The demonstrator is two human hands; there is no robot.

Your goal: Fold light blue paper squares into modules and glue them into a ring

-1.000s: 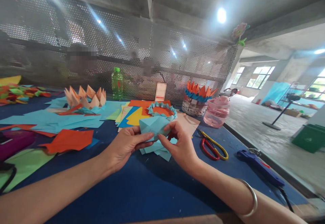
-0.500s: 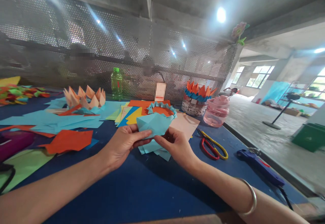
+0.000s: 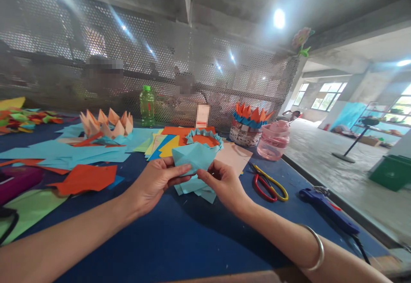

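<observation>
**Held item:** one folded light-blue paper (image 3: 194, 156), raised just above the desk (image 3: 199, 240) at centre of view, with loose flaps hanging below it. Clock positions below are taken from this paper, 12 o'clock pointing away from the wearer.

**Left hand** (image 3: 154, 184), at 8 o'clock: the fingers (image 3: 178, 172) are closed, gripping the paper's left side.

**Right hand** (image 3: 223, 184), at 4 o'clock: the fingers (image 3: 205, 174) are closed, pinching the paper's right side. A silver bangle (image 3: 316, 248) sits on the right wrist.

**Nearby on the desk:**
- 12 o'clock, just beyond the paper: a scalloped blue-edged paper ring (image 3: 204, 136), lying on overlapping colored paper sheets (image 3: 168, 146).
- 2 o'clock: a woven container (image 3: 244, 136) topped with an orange and blue paper crown, and beside it a pink plastic jar (image 3: 273, 141).
- 3 o'clock: scissors (image 3: 268, 187) with red and yellow handles, near the hand.
- 4 o'clock: a blue hot glue gun (image 3: 327, 210), at the desk's edge.
- 10 o'clock: a peach-and-orange folded paper crown (image 3: 107, 124), resting on scattered light-blue paper offcuts (image 3: 64, 154).
- 11 o'clock: a green plastic bottle (image 3: 147, 106), against a perforated metal screen (image 3: 96, 30).
- 9 o'clock: an orange paper sheet (image 3: 84, 179).
</observation>
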